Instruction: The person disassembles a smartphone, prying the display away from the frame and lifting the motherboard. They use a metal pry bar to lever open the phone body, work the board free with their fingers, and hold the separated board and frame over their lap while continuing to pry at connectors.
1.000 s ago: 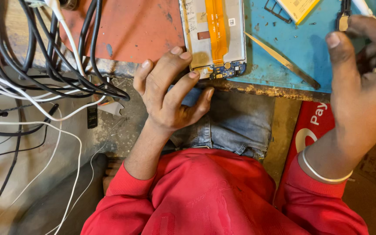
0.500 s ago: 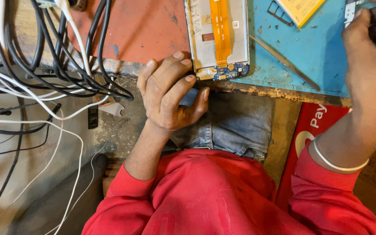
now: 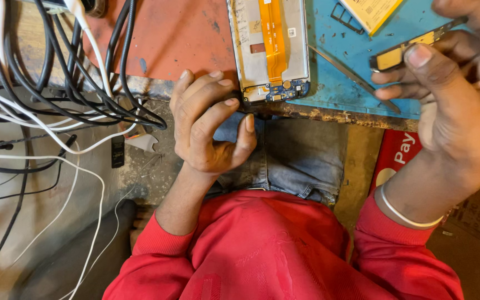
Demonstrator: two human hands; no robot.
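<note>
While the right hand pinches a small black-and-yellow circuit strip between thumb and fingers, just right of the opened phone, the left hand rests loosely curled and empty at the phone's lower left corner. That strip looks light, thin and fragile, best gripped by its edges. Tweezers lie on the blue mat, right of the phone.

A small dark circuit strip with yellow patches sits pinched in the right hand, tilted, raised over the blue mat. The opened phone frame (orange flex ribbon down its middle, blue board at its near end) lies flat at the bench edge, the left hand touching its corner.
</note>
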